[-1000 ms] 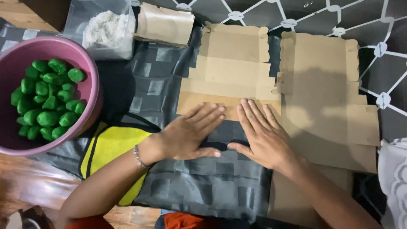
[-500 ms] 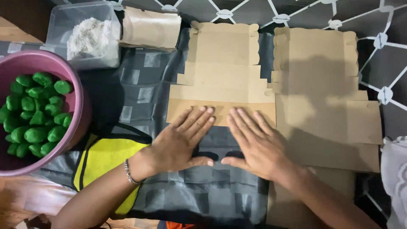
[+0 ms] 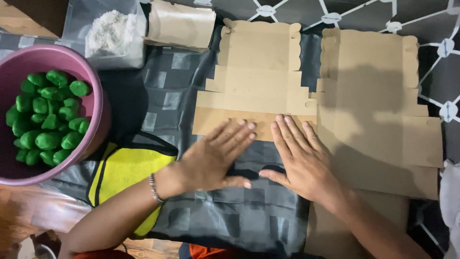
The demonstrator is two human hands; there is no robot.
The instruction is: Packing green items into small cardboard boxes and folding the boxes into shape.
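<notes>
both hands flat, fingers spread, gripping nothing, left hand (image 3: 213, 160) and right hand (image 3: 299, 158) pressing near flap of flat cardboard box blank (image 3: 256, 81) mid dark mat (image 3: 225, 220), pink bowl (image 3: 98, 103) of green dough balls (image 3: 45, 117) at left edge

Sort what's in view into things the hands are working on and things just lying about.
In hand: left hand and right hand, both flat, fingertips on the near flap of the flat box blank.

Lying about: second blank, pink bowl of green lumps, tub of white powder, folded carton.
</notes>
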